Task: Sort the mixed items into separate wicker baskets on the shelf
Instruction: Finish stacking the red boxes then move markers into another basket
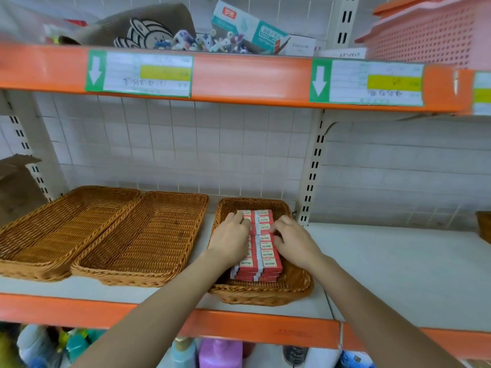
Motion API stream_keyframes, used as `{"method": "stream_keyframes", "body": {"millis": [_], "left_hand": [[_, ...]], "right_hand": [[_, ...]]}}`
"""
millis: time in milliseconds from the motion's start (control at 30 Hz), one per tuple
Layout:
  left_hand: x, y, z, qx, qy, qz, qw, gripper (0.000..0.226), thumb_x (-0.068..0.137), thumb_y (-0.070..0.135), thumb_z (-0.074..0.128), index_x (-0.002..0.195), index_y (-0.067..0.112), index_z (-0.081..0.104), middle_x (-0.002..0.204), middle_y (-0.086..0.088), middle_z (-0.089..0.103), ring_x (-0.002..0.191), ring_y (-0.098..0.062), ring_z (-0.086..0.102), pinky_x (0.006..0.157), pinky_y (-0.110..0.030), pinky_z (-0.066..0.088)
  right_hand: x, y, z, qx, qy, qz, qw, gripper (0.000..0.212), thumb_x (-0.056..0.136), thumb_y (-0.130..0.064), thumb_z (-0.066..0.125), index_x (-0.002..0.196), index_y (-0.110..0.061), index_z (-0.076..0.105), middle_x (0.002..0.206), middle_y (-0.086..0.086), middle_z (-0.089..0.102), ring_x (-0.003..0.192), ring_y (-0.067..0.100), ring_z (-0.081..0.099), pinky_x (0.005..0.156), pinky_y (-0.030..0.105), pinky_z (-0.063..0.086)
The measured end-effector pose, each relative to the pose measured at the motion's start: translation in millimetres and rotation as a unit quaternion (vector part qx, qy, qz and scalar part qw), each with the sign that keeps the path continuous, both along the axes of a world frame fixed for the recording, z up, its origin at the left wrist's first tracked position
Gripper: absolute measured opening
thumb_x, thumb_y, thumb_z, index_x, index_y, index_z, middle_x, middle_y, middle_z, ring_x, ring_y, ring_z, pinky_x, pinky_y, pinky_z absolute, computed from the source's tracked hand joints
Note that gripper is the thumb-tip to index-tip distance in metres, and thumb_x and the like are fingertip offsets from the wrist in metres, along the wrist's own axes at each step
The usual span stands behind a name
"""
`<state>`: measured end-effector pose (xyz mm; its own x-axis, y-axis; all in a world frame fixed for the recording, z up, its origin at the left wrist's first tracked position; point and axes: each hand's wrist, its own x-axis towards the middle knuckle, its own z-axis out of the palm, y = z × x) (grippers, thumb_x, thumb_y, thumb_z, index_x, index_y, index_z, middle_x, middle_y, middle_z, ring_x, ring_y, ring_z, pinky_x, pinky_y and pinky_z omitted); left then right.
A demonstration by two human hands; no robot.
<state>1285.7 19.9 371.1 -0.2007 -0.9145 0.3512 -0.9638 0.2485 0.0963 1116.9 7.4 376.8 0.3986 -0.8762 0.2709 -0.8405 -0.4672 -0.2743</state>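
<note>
A white shelf (398, 272) with an orange front edge is seen, and three wicker baskets are set on it. The left basket (61, 229) and the middle basket (143, 240) are touching side by side. The right basket (263, 288) stands apart from them, and stacks of small red boxes (263, 251) are laid inside it in two rows. The left hand (231, 237) is placed on the left row with fingers curled over the boxes. The right hand (292, 240) is pressed against the right row; whether its grip is closed cannot be told.
</note>
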Motion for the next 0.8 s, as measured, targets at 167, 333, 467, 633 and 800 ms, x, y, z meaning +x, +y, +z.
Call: {"method": "stream_keyframes", "body": {"millis": [167, 333, 467, 633, 800], "left_hand": [[-13.0, 15.5, 1.4, 0.107, -0.054, 0.03, 0.992, 0.048, 0.102, 0.035, 0.034, 0.141, 0.007, 0.039, 0.142, -0.01, 0.039, 0.13, -0.026, 0.035, 0.109, -0.039, 0.035], [-31.8, 30.5, -6.7, 0.212, -0.059, 0.045, 0.974, 0.062, 0.102, 0.043, 0.017, 0.152, 0.007, 0.018, 0.16, -0.015, 0.006, 0.148, -0.03, -0.001, 0.12, -0.047, 0.009], [-69.2, 71.3, 2.2, 0.225, -0.037, 0.058, 0.972, 0.063, 0.102, 0.047, 0.014, 0.153, 0.012, 0.015, 0.161, -0.013, 0.004, 0.148, -0.03, -0.003, 0.12, -0.048, 0.004], [-123.9, 127.5, 8.8, 0.184, -0.034, 0.056, 0.981, 0.067, 0.102, 0.048, 0.021, 0.153, 0.008, 0.005, 0.161, -0.011, -0.006, 0.148, -0.026, -0.008, 0.119, -0.042, -0.003], [-171.7, 150.1, 5.0, 0.139, -0.073, 0.046, 0.987, 0.071, 0.101, 0.048, 0.028, 0.153, 0.008, -0.001, 0.161, -0.011, -0.009, 0.148, -0.026, -0.011, 0.119, -0.041, -0.004]], "right_hand": [[-14.6, 22.3, 3.9, 0.07, 0.074, 0.002, 0.995, 0.053, 0.102, -0.043, 0.034, 0.149, -0.019, 0.031, 0.157, 0.003, 0.026, 0.143, 0.021, 0.022, 0.117, 0.037, 0.021], [-46.4, 58.0, 11.6, 0.205, 0.108, 0.001, 0.973, 0.075, 0.096, -0.064, 0.019, 0.155, -0.024, -0.005, 0.161, -0.001, -0.014, 0.148, 0.018, -0.012, 0.12, 0.048, -0.001], [-83.9, 87.6, 7.1, 0.211, 0.108, 0.01, 0.971, 0.074, 0.096, -0.064, 0.02, 0.154, -0.026, -0.007, 0.161, -0.002, -0.017, 0.148, 0.017, -0.015, 0.119, 0.049, -0.004], [-129.9, 123.0, -2.4, 0.203, 0.101, 0.012, 0.974, 0.074, 0.097, -0.062, 0.024, 0.154, -0.028, -0.008, 0.161, -0.004, -0.015, 0.148, 0.016, -0.013, 0.119, 0.049, -0.002], [-181.0, 147.5, -8.1, 0.188, 0.124, 0.005, 0.974, 0.072, 0.099, -0.059, 0.023, 0.153, -0.028, -0.01, 0.16, -0.004, -0.018, 0.148, 0.015, -0.014, 0.119, 0.048, -0.004]]}}
